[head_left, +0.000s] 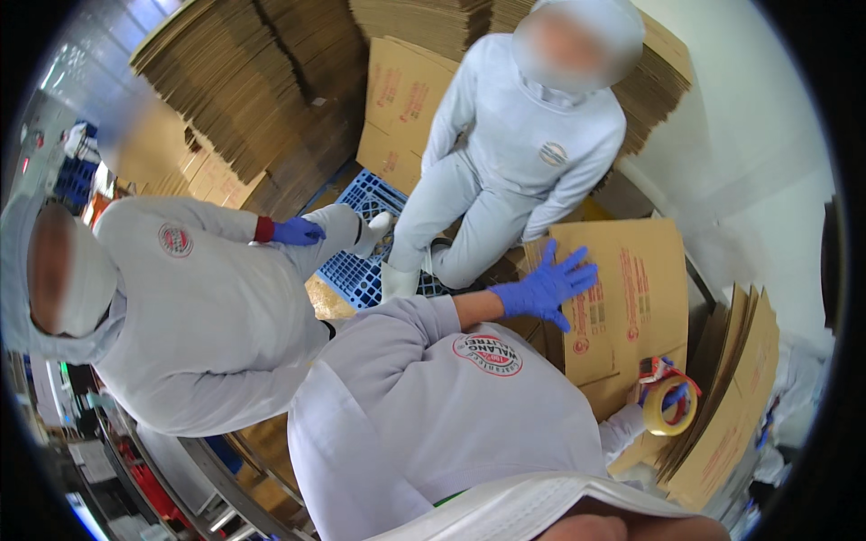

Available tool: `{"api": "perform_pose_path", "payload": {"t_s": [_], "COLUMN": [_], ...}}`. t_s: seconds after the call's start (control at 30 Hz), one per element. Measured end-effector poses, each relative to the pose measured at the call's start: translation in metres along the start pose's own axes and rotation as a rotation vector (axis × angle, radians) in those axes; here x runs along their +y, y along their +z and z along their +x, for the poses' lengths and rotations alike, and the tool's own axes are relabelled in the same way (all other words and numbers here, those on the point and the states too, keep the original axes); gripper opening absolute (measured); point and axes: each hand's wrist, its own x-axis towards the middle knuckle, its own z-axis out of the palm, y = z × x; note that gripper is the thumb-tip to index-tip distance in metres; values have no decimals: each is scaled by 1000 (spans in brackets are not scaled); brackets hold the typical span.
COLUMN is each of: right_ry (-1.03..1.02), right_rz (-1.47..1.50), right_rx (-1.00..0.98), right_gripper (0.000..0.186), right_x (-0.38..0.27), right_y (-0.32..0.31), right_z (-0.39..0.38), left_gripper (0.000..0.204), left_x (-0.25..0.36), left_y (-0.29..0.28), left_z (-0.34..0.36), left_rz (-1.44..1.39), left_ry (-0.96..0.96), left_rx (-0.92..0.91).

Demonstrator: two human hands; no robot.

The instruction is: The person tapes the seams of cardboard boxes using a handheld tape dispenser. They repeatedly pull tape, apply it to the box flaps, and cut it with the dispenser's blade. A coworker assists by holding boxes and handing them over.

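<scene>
My left hand (546,287), in a blue glove, lies with its fingers spread on the upper left part of a brown cardboard carton (657,270) with red print. My right hand (642,397), also blue-gloved, is by the carton's lower right corner. It is closed round a tape dispenser (657,418) with a red frame and a wide roll of yellowish tape. The dispenser hides most of the right hand's fingers.
A co-worker in white (541,144) stands across from me, another (198,298) at my left. Tall stacks of flat cartons (244,81) rise behind a blue plastic pallet (347,275). More flat cartons (731,397) lean at the right, near a white wall (758,135).
</scene>
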Motion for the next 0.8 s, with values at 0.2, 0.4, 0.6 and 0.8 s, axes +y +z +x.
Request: {"api": "perform_pose_path", "payload": {"t_s": [0.2, 0.4, 0.6, 0.8], "right_ry": [0, -296, -497, -74], "right_rz": [-106, -388, -604, 173], "right_rx": [82, 355, -42, 215], "right_gripper": [16, 16, 79, 40], "right_x": [4, -45, 25, -9], "right_y": [52, 102, 56, 10], "right_z": [15, -10, -20, -28], "left_gripper": [92, 85, 67, 79], "left_x": [1, -2, 34, 78], "left_y": [-1, -26, -41, -23], "left_z": [7, 19, 72, 78], "left_rz": [-8, 58, -694, -896], "left_ry": [-14, -85, -312, -17], "left_rx": [-3, -79, -78, 87]}}
